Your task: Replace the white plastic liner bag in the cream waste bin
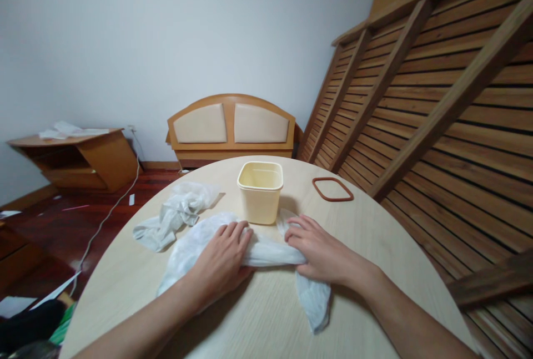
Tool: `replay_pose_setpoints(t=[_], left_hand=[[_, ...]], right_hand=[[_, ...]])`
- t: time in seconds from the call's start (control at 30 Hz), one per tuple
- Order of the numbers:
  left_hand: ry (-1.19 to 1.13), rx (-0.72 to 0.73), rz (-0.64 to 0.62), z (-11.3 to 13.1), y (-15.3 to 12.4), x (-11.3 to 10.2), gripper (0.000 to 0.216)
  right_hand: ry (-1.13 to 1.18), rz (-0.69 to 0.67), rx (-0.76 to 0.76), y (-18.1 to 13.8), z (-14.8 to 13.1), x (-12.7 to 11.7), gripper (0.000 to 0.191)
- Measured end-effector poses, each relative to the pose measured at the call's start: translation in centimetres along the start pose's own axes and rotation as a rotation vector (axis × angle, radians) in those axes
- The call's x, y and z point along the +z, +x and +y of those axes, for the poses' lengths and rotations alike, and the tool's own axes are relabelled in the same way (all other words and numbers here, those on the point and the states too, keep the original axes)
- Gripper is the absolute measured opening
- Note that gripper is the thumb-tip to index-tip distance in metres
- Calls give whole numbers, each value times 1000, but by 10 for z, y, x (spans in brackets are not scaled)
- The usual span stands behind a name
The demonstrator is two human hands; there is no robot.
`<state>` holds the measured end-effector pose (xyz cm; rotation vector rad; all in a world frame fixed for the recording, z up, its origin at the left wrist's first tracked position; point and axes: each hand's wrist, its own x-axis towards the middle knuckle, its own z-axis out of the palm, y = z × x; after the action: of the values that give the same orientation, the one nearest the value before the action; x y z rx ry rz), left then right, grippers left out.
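Observation:
A thin white plastic bag [270,252] stretches between my two hands, low over the near middle of the table. My left hand [227,251] is closed round its left part, and a wide loose portion spreads out beyond that hand. Closed on the other end is my right hand [312,245], with a gathered tail of the bag hanging below it onto the tabletop. Just behind the bag stands an upright cream square plastic container [260,201] without a lid. To the left lies a second crumpled white plastic bag [179,209].
A brown rounded-square ring [333,199] lies at the right rear of the round pale wooden table [375,248]. Past the table are a headboard [231,123], a wooden slatted frame [416,87] leaning at the right, and a low cabinet [91,159] at the left.

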<state>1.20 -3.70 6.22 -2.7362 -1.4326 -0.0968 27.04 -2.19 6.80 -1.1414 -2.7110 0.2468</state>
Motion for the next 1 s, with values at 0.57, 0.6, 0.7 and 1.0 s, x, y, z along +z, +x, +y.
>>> replay_pose_setpoints(t=[0.57, 0.6, 0.7, 1.0], left_hand=[[-255, 107, -10, 4, 14, 13, 32], [-235, 106, -18, 2, 14, 12, 31], [-165, 107, -72, -2, 15, 8, 23], [-73, 121, -124, -8, 13, 1, 34]], right_hand=[[-24, -25, -81, 3, -15, 4, 37], [-36, -33, -62, 3, -13, 4, 33], [-92, -30, 8, 0, -5, 1, 23], [-85, 7, 103, -7, 24, -9, 34]])
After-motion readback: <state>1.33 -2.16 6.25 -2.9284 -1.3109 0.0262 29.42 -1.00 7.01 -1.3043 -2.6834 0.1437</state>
